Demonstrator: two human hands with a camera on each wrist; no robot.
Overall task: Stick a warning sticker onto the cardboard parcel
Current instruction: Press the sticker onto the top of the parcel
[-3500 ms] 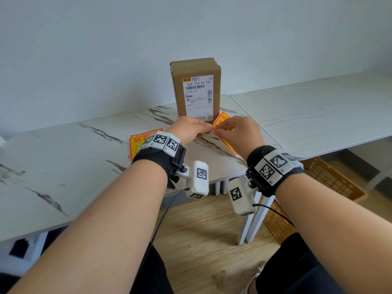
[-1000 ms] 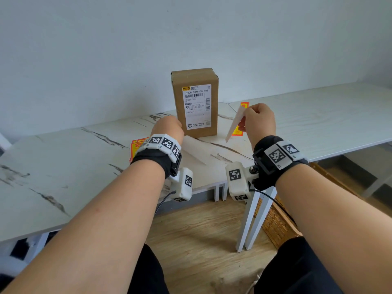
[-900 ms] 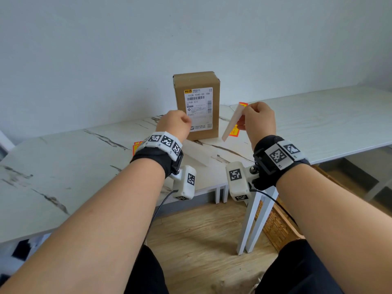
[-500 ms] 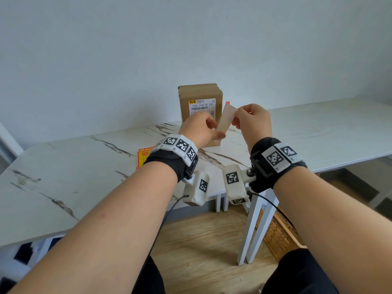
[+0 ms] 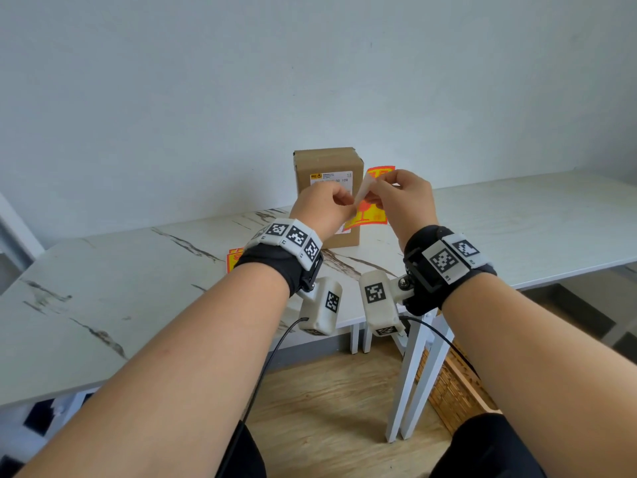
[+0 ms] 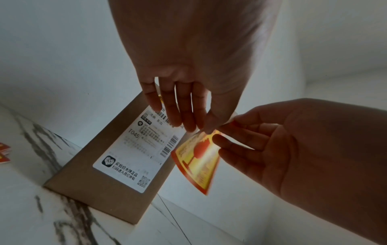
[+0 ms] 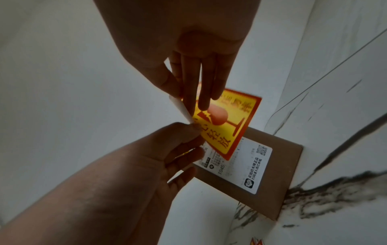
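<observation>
The brown cardboard parcel (image 5: 327, 167) stands upright on the marble table (image 5: 138, 298), white shipping label (image 6: 134, 152) facing me. Both hands are raised just in front of it. My right hand (image 5: 379, 188) pinches the top of the orange-and-yellow warning sticker (image 5: 370, 210), which hangs printed side toward the parcel (image 7: 276, 182). My left hand (image 5: 348, 205) pinches the lower end of a white backing strip (image 7: 180, 107) that stands partly away from the sticker (image 7: 230, 126). The sticker (image 6: 199, 160) is apart from the parcel (image 6: 100, 182).
A small pile of spare warning stickers (image 5: 234, 260) lies on the table left of the parcel. A second white table (image 5: 517, 219) adjoins on the right, with a wicker basket (image 5: 455, 391) under it. A plain wall stands close behind the parcel.
My left hand has come up from the table beside the parcel and taken hold of the backing. The strip now stands away from the sticker, whose coloured sheet shows beside my right hand.
</observation>
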